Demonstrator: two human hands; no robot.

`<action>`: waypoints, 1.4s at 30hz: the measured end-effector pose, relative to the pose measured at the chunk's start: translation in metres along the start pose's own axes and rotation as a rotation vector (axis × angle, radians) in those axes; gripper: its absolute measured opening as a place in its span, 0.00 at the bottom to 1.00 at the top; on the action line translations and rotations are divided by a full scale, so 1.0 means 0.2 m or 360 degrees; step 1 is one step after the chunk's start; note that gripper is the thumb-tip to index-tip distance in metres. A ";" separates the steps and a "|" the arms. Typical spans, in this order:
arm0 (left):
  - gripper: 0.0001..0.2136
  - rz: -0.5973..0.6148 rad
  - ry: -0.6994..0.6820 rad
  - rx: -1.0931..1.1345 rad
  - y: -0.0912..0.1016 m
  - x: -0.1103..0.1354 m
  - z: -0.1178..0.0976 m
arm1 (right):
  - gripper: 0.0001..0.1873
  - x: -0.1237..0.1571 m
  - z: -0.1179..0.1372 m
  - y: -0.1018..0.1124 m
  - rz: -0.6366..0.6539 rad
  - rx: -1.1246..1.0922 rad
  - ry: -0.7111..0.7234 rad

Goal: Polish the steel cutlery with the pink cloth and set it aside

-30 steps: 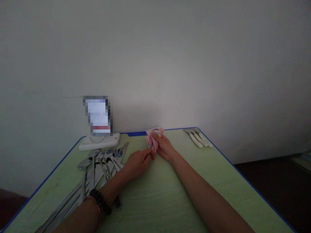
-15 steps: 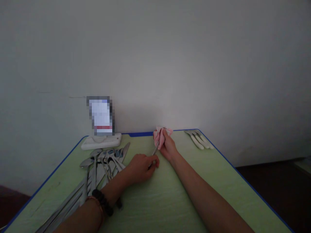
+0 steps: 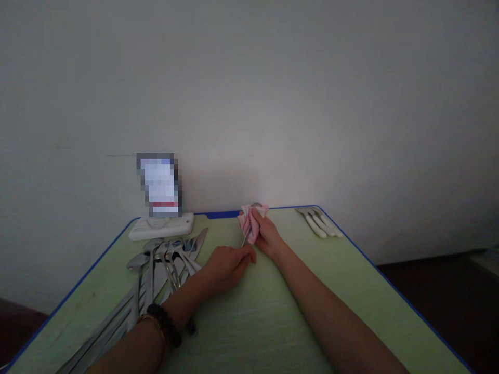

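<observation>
My left hand [image 3: 232, 265], with dark beads at the wrist, is closed round the handle end of a metal spoon [image 3: 245, 239]. A pink cloth [image 3: 251, 222] is wrapped about the spoon's far part. Pressing that cloth, my right hand [image 3: 267, 231] is closed with its thumb on top. The spoon's rounded tip peeks out above the folds; most of its bowl is hidden. Left of my left hand lies a pile of metal cutlery [image 3: 150, 275], with spoons, forks and a knife [image 3: 201, 241]. My left forearm covers part of the pile.
Several forks with pale handles [image 3: 317, 223] lie side by side at the table's far right. A phone [image 3: 161, 184], its screen blurred, stands on a white base [image 3: 161, 227] at the back left. The green table [image 3: 351, 301] has a blue edge and meets the wall [image 3: 249, 104].
The cloth and my right hand have shifted slightly left and down along the spoon, and the spoon's rounded tip now shows above the cloth. My left hand stays nearly in place.
</observation>
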State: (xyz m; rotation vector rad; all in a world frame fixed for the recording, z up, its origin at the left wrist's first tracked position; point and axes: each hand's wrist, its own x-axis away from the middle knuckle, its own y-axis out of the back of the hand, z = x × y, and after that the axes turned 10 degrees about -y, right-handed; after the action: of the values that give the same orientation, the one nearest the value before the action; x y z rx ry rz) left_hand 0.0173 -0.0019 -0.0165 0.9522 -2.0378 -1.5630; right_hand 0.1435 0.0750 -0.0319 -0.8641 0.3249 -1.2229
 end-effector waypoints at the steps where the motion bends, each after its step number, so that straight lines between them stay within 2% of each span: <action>1: 0.14 -0.0002 0.0001 -0.0006 0.00 0.00 0.00 | 0.07 0.00 0.00 0.00 0.0018 0.0034 -0.0003; 7: 0.13 -0.0035 0.0018 -0.0023 0.00 -0.01 -0.01 | 0.06 0.01 -0.01 -0.01 0.0055 0.0118 -0.0045; 14: 0.12 -0.0036 0.0066 -0.0032 -0.01 -0.01 -0.02 | 0.08 0.02 0.01 -0.02 0.0068 -0.0062 -0.0135; 42: 0.12 -0.0054 0.0117 -0.0036 -0.02 -0.02 -0.02 | 0.10 -0.01 -0.02 0.02 0.0074 0.0131 -0.0068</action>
State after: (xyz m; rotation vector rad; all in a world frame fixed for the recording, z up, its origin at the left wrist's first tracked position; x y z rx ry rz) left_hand 0.0232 -0.0027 -0.0188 1.0258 -1.9592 -1.5418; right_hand 0.1427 0.0763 -0.0378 -0.8064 0.2573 -1.1652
